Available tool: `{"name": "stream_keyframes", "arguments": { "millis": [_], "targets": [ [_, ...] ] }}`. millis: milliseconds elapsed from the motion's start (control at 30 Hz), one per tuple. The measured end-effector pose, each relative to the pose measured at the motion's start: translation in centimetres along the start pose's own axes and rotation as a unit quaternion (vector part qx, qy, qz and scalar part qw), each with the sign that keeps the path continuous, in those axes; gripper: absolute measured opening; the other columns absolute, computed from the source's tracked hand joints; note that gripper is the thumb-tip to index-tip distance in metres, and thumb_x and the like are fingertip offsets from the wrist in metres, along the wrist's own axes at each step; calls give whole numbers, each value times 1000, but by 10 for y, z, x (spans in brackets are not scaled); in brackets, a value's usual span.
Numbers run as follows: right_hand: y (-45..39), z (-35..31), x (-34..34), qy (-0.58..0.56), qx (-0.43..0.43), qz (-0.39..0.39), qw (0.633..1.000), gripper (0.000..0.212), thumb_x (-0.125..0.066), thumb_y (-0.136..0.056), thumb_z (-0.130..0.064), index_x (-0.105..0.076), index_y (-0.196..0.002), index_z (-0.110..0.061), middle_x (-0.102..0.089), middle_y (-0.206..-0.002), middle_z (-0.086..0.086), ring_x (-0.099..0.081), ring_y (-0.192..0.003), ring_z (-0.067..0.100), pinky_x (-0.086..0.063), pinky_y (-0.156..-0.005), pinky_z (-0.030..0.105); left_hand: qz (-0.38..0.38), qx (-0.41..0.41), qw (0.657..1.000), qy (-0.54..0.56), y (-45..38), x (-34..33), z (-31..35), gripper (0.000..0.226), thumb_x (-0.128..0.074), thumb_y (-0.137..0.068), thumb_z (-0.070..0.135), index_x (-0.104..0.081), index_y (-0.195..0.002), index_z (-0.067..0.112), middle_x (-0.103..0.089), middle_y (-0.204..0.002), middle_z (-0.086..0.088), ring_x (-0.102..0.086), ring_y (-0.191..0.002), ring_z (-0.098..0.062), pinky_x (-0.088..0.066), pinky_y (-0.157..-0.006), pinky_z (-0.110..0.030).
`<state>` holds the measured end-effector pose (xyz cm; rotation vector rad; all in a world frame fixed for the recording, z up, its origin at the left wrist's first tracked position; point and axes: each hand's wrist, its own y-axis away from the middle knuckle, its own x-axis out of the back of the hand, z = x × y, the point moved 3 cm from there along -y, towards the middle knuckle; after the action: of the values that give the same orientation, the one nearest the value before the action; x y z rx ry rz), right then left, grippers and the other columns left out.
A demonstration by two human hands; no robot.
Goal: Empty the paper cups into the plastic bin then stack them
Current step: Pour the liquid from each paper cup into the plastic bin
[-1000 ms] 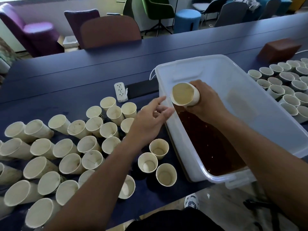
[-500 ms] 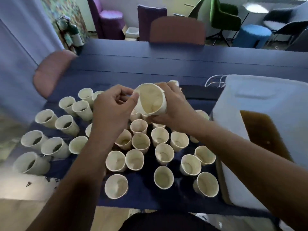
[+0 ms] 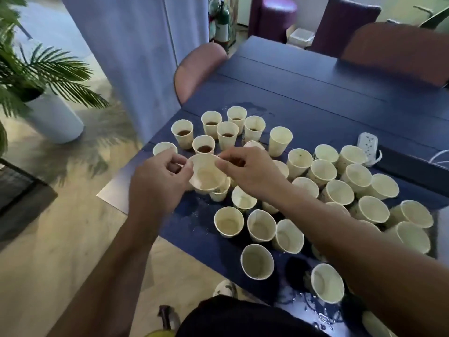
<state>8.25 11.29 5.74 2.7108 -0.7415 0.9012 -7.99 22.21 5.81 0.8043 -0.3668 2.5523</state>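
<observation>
The empty cream paper cup [image 3: 208,173], earlier tilted high, now sits lower, rim pinched by left hand [image 3: 159,180] and right hand [image 3: 250,171].

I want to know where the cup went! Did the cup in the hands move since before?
Yes. The held cup moved left, from over the bin to above the table's cups, beside the brown-filled cups.

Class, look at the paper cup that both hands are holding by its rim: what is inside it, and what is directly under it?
The held cup looks empty, showing a pale stained bottom. Left hand and right hand pinch its rim. Another cup sits partly under it; whether they are nested is hidden.
</observation>
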Motion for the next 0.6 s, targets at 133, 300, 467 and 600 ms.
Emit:
{"name": "stream_keyframes", "arguments": {
  "millis": [133,300,467,600],
  "targets": [
    [-15,-3,-41,69,-5,-36,997,21,-59,-96,-34,-78,-97,-25,-73,-84,-7,-64,-77,11,-54,-71,31,9,26,999,24,-2,13,-39,20,-70,-94,37,-69,-77,26,-71,-69,12,-68,-70,-17,-54,-67,-38],
    [-21,21,-81,168,-43,-113,978,23,-55,-95,-33,-76,-97,-23,-70,-85,-6,-63,-73,12,-52,-58,29,45,151,987,9,-14,17,-102,18,-63,-95,42,-70,-93,25,-72,-90,6,-68,-85,-25,-53,-80,-41],
    [-19,37,-100,244,-55,-144,957,25,-50,-98,-30,-73,-97,-21,-66,-88,-1,-57,-70,16,-34,-48,24,-1,251,967,-33,-31,8,-149,29,-59,-95,51,-61,-110,26,-68,-107,5,-66,-97,-23,-50,-87,-42],
    [-21,48,-116,315,-46,-178,931,28,-45,-100,-38,-67,-95,-21,-65,-92,4,-62,-82,25,-50,-66,34,-48,273,959,-55,-47,-1,-175,36,-55,-94,49,-65,-111,19,-71,-110,-2,-71,-97,-30,-53,-91,-48]
  ]
}}
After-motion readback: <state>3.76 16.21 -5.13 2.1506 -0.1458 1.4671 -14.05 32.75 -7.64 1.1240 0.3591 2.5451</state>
